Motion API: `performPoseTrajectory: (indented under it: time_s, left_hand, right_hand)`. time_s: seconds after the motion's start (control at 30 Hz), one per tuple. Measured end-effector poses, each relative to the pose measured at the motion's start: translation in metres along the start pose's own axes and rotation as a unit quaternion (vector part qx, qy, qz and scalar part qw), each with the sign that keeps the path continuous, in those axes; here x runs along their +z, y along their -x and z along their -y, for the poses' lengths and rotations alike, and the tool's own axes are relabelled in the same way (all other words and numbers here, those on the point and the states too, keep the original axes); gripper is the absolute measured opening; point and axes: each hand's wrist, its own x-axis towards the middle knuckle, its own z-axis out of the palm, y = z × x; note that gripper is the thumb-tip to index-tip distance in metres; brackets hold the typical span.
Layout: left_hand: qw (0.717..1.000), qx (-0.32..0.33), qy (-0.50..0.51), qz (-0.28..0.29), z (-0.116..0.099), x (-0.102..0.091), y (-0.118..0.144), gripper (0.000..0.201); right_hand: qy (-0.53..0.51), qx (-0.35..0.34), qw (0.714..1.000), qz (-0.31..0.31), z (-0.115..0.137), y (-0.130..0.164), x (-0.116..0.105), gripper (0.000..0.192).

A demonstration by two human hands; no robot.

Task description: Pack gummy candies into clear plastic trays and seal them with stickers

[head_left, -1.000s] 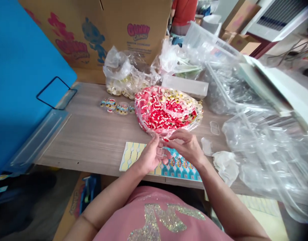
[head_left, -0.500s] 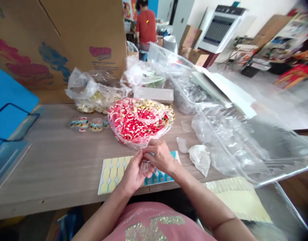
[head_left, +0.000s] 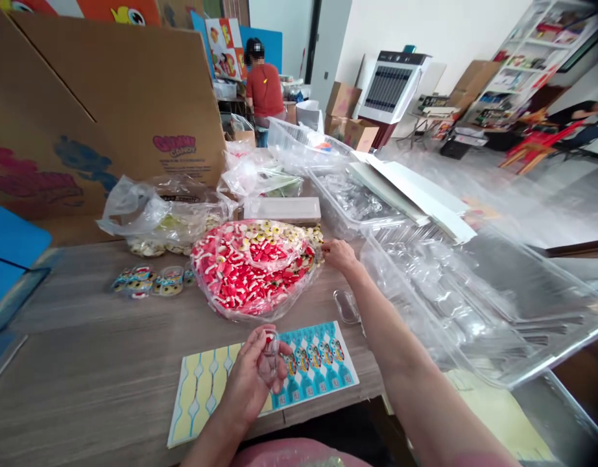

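Observation:
Over the sticker sheet (head_left: 192,402), my left hand (head_left: 248,376) is closed around a small clear plastic container (head_left: 268,363); a bit of red shows in its upper end. My right hand (head_left: 342,255) reaches to the right rim of the open plastic bag of gummy candies (head_left: 245,279), which holds red-and-white pieces and, at the back, white-and-yellow ones. Its fingertips are drawn together beside the yellow pieces, and what they pinch, if anything, is too small to make out. A clear plastic lid or shell (head_left: 346,306) lies on the table below my right forearm.
Filled candy packs (head_left: 167,281) lie left of the bag. Behind it are another plastic bag (head_left: 172,220) and a grey box (head_left: 282,209). Large clear bins (head_left: 440,285) of plastic shells stand on the right. A big carton (head_left: 133,97) blocks the back left. A person (head_left: 264,87) stands farther off.
My right hand has left the container and moved forward and right to the bag's rim. My left hand keeps the container, now with red showing in it. The view has tilted up.

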Motion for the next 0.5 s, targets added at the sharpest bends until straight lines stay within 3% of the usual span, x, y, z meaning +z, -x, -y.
performPoseTrajectory:
  time_s: [0.13,0.27,0.5]
  left_hand:
    - [1.0,-0.002,-0.004,0.006,-0.002,0.001,-0.001,0.037]
    - [1.0,-0.005,-0.001,-0.002,-0.003,-0.002,0.002,0.035]
    - [0.999,0.0,0.03,0.011,-0.003,-0.015,0.016,0.035]
  right_hand:
    - [0.009,0.008,0.999,0.037,0.001,-0.007,0.014,0.027]
    - [0.018,0.023,0.998,0.048,0.0,-0.002,0.015,0.03]
    - [0.022,0.048,0.998,-0.016,-0.004,0.044,0.001,0.039]
